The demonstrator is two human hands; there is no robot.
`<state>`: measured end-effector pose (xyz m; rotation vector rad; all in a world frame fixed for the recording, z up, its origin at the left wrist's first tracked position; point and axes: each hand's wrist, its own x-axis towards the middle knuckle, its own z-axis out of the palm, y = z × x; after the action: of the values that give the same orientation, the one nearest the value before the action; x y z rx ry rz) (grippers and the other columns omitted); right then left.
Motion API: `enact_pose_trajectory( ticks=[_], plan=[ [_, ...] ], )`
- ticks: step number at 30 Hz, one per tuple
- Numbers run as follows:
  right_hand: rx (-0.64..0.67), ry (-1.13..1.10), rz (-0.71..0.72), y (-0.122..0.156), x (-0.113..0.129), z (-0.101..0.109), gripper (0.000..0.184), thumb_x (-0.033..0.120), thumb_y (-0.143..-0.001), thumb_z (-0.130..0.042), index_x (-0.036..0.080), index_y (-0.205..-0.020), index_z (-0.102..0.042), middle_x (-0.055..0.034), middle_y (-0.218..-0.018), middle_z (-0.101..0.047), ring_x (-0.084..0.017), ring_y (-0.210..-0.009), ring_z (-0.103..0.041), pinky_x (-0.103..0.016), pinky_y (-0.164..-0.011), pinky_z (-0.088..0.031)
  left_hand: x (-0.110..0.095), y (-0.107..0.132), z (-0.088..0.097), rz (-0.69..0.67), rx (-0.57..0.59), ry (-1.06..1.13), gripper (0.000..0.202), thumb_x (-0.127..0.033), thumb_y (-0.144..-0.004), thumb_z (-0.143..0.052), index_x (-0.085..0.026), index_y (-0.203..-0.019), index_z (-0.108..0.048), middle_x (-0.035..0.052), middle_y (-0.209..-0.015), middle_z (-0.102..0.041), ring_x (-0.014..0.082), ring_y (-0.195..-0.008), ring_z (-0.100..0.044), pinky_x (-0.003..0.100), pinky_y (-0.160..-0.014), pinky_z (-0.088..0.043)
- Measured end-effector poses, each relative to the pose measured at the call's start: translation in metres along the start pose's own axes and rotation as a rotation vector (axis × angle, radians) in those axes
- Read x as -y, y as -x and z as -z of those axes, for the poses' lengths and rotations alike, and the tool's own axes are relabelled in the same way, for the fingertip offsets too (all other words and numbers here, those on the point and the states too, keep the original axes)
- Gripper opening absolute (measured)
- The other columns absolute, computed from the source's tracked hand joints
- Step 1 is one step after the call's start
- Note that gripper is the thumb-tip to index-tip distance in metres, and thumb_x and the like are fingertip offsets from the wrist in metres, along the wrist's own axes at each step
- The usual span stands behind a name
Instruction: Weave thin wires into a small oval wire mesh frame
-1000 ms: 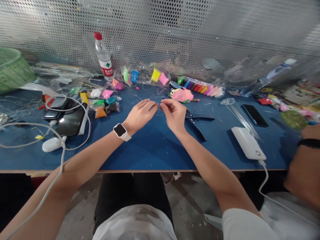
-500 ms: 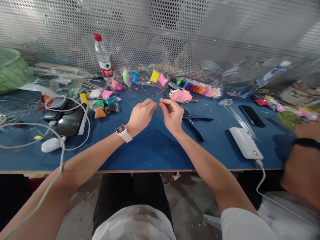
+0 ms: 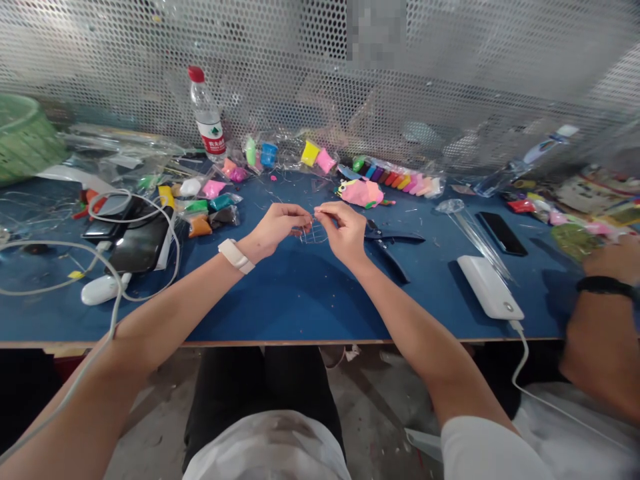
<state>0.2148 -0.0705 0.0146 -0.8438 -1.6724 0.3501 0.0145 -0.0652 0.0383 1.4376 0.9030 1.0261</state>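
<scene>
My left hand (image 3: 281, 227) and right hand (image 3: 345, 232) pinch 1 thin wire frame (image 3: 315, 235) — blue-handled pliers (image 3: 389, 245) lie right, on the table (image 3: 300, 300).

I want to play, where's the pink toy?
In the head view, the toy lies right of middle on the table, just beyond the pliers and right hand.

White shirt (image 3: 270, 447); white watchband (image 3: 237, 256); black trousers (image 3: 230, 387)

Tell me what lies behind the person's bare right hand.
Partly behind the bare right hand, dark-blue two-handled pliers lie on the blue tabletop. Both handles show; whatever the hand covers cannot be seen.
</scene>
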Motion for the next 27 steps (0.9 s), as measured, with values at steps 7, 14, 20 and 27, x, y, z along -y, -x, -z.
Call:
enact_pose_trajectory(
  ticks=[7,14,20,27],
  plan=[
    [0.051,-0.057,0.081,-0.001,-0.008,0.002,0.025,0.049,-0.112,-0.075,0.029,-0.104,-0.087,-0.0046,-0.105,-0.087,-0.023,-0.096,-0.083,-0.041,-0.089,-0.071,-0.007,0.002,0.0,0.303,0.036,0.231,0.016,-0.012,-0.094,-0.075,-0.017,-0.079,-0.08,0.0073,-0.084,-0.077,0.0149,-0.078,-0.072,0.029,-0.075,-0.058],
    [0.131,-0.191,-0.177,-0.005,-0.009,0.005,0.05,0.076,-0.098,-0.083,0.027,-0.107,-0.085,-0.0053,-0.103,-0.085,-0.023,-0.092,-0.081,-0.041,-0.088,-0.07,-0.013,0.004,-0.004,0.184,-0.01,0.045,0.029,-0.005,-0.099,-0.072,-0.014,-0.073,-0.078,0.0046,-0.073,-0.072,0.0097,-0.065,-0.064,0.025,-0.067,-0.051],
    [0.193,-0.309,-0.296,-0.005,-0.011,0.007,0.052,0.075,-0.088,-0.093,0.027,-0.106,-0.087,-0.0033,-0.094,-0.084,-0.022,-0.086,-0.08,-0.039,-0.081,-0.069,-0.016,0.003,0.0,0.241,0.01,0.027,0.027,-0.005,-0.098,-0.074,-0.013,-0.074,-0.082,0.0064,-0.077,-0.077,0.0095,-0.062,-0.068,0.025,-0.065,-0.054],
    [0.232,-0.11,-0.105,-0.006,-0.01,0.017,0.029,0.058,-0.103,-0.085,0.031,-0.095,-0.092,-0.0047,-0.1,-0.09,-0.027,-0.095,-0.083,-0.047,-0.091,-0.068,-0.007,0.001,0.004,0.266,0.051,0.017,0.024,-0.005,-0.095,-0.074,-0.015,-0.076,-0.085,0.0071,-0.078,-0.079,0.0103,-0.065,-0.069,0.025,-0.065,-0.054]
  ],
)
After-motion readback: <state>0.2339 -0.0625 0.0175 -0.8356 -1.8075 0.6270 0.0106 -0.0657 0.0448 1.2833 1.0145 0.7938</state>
